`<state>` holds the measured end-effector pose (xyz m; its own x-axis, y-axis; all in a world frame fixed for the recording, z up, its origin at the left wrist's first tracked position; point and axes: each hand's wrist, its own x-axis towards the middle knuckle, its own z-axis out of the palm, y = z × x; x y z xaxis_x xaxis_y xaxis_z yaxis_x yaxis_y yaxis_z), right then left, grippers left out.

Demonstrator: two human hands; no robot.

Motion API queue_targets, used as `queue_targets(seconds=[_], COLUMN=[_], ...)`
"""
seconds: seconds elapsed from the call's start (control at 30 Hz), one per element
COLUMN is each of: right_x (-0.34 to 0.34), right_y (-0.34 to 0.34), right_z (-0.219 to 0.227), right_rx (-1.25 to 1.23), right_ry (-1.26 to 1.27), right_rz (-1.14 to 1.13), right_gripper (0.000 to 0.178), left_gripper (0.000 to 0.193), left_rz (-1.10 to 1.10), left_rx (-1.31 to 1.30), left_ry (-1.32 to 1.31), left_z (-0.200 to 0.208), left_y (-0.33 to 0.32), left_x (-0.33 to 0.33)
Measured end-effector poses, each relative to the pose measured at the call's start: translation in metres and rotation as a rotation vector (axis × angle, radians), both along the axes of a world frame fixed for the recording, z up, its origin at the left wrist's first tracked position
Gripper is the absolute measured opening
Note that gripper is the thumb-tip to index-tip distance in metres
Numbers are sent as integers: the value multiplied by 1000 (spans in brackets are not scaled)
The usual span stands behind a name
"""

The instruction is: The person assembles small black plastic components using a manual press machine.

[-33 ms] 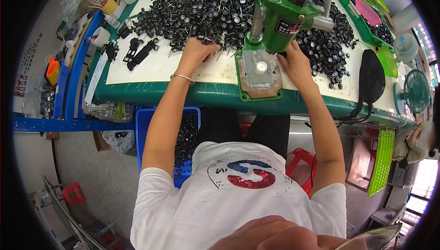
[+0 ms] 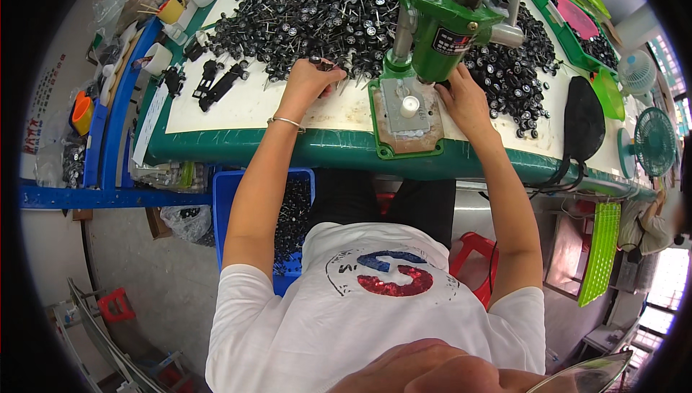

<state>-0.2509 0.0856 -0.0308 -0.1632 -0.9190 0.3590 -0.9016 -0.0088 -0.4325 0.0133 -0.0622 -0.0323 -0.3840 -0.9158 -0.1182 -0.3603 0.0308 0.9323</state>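
My left hand (image 2: pixel 308 84) is closed in a pinch at the near edge of a large heap of black toy wheels on thin metal axles (image 2: pixel 317 14). A small black wheel (image 2: pixel 315 60) shows at its fingertips, and the rest of what it holds is hidden. Between my hands stands a green bench press (image 2: pixel 441 50), its grey base plate (image 2: pixel 396 115) carrying a round white fixture (image 2: pixel 409 107). My right hand (image 2: pixel 467 104) is curled just right of the press head, beside a pile of loose wheels (image 2: pixel 508 86). The press partly hides its fingertips, so what they hold cannot be made out.
Several black chassis-like parts (image 2: pixel 220 86) lie on the white tabletop at left. A blue bin of wheels (image 2: pixel 229 205) stands below the table's green edge. On the right are a black pad (image 2: pixel 585 122), a green crate (image 2: pixel 559 21) and small fans (image 2: pixel 654 142).
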Motion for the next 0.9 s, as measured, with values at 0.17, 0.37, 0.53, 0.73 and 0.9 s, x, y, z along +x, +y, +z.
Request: queue_targets(seconds=[0.17, 0.37, 0.53, 0.73, 0.9], right_x=[1, -2, 13, 47, 53], right_y=[5, 11, 17, 23, 33], right_z=[2, 8, 25, 37, 25], right_rx=[-65, -174, -131, -40, -187], right_ry=[42, -93, -624, -593, -347], right_rz=[5, -8, 93, 223, 337], right_gripper=[17, 16, 19, 20, 19], left_gripper=[14, 10, 17, 16, 17], left_rz=[-74, -36, 58, -29, -87], left_rx=[8, -2, 182, 279, 348], left_ry=[-110, -121, 378, 677, 645], left_z=[0, -7, 3, 16, 26], left_y=[-2, -3, 15, 43, 64], left_x=[-2, 3, 20, 9, -6])
